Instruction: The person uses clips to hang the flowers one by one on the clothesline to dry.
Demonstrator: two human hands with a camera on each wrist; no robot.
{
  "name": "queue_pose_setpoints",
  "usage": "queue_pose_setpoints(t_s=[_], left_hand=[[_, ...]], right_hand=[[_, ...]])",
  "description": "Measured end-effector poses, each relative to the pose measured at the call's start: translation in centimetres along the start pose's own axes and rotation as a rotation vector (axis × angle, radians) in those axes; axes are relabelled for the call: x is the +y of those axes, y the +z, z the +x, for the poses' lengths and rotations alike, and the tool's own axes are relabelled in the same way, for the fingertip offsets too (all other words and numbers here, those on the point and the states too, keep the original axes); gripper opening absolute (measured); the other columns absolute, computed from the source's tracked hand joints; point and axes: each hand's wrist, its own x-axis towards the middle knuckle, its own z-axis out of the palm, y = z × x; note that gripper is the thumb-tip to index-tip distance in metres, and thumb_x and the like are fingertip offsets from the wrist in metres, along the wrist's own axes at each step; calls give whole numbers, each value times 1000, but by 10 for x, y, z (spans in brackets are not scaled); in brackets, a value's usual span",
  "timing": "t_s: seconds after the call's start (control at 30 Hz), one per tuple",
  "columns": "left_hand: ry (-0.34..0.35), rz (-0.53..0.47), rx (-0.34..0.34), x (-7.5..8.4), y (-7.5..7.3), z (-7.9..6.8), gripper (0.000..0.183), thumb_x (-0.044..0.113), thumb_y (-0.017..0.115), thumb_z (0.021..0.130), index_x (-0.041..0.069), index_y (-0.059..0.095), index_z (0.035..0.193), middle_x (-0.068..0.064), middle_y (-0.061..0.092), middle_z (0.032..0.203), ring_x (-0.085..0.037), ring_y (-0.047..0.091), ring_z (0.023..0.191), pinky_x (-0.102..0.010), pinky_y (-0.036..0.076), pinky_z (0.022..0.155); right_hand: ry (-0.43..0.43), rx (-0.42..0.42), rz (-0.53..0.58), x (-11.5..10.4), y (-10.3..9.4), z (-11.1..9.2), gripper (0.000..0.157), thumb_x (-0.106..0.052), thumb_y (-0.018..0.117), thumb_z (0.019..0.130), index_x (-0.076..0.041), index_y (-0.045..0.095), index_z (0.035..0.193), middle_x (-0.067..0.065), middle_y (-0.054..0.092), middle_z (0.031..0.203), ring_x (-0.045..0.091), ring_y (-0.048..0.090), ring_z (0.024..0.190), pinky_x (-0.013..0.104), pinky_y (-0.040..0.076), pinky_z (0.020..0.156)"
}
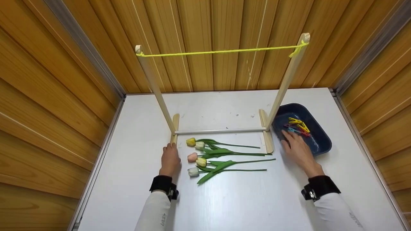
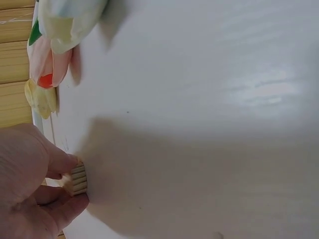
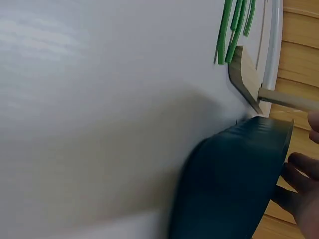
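At the left foot (image 1: 174,139) of a wooden stand, my left hand (image 1: 170,160) pinches the foot's near end. The left wrist view shows thumb and fingers on either side of that ridged wooden end (image 2: 79,179). My right hand (image 1: 301,154) reaches over the near-left side of a dark blue tray (image 1: 322,136), fingers extended towards several coloured clothespins (image 1: 299,124) inside. Nothing held shows in it. In the right wrist view the tray's wall (image 3: 229,179) hides the clothespins, and the fingers (image 3: 299,172) are above its rim.
Several artificial tulips (image 1: 221,164) lie between the hands, blossoms to the left. A yellow string (image 1: 221,51) spans the tops of the stand's posts (image 1: 285,85). A white rod (image 1: 221,131) joins the stand's feet. Wood-look walls (image 1: 224,25) enclose the white table (image 1: 224,205).
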Motion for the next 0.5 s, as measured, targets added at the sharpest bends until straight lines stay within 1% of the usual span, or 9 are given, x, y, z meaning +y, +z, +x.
queue_pose_setpoints(t_s=[0.07,0.1,0.17,0.27,0.33,0.43,0.5], left_hand=[[0,3,0,-1,1,0,38,-8,69,77,-11,58,113,-26,59,98,-41,58,85,-48,54,70],[2,2,1,-1,1,0,37,-8,68,77,-11,58,112,-26,59,98,-41,58,85,-48,54,69],[6,-2,5,-1,1,0,34,-8,66,78,-11,58,112,-26,59,98,-41,57,84,-48,54,68],[14,-12,15,-1,1,-1,31,-9,63,79,-11,59,110,-26,60,97,-41,57,82,-48,54,67],[16,-10,17,-1,2,-1,32,-9,63,79,-11,59,110,-27,60,97,-41,57,82,-48,54,67],[15,1,20,-1,2,-1,32,-8,65,79,-11,59,110,-27,60,98,-41,58,82,-49,54,67],[14,7,28,-2,3,0,33,-8,66,78,-11,59,110,-26,60,97,-41,57,82,-48,54,67]], right_hand=[[21,-91,-3,4,-1,-1,46,-14,48,103,0,43,147,34,46,143,53,45,128,67,36,105],[27,-118,-1,5,0,-1,47,-13,46,104,0,41,148,35,46,142,54,46,127,67,37,105],[37,-137,5,6,2,-2,46,-10,44,103,0,40,148,36,50,138,56,50,123,66,39,102],[70,-140,19,5,7,-4,47,-5,43,103,0,39,149,38,57,126,55,58,110,65,45,94],[91,-125,24,3,9,-4,48,-4,43,102,-1,39,149,37,60,117,52,61,100,65,47,89],[117,-94,36,0,12,-5,48,-3,44,101,-1,39,149,35,62,105,45,63,84,62,49,80],[126,-69,42,-3,15,-6,48,-2,44,101,-1,41,148,33,62,97,39,60,74,60,49,74]])
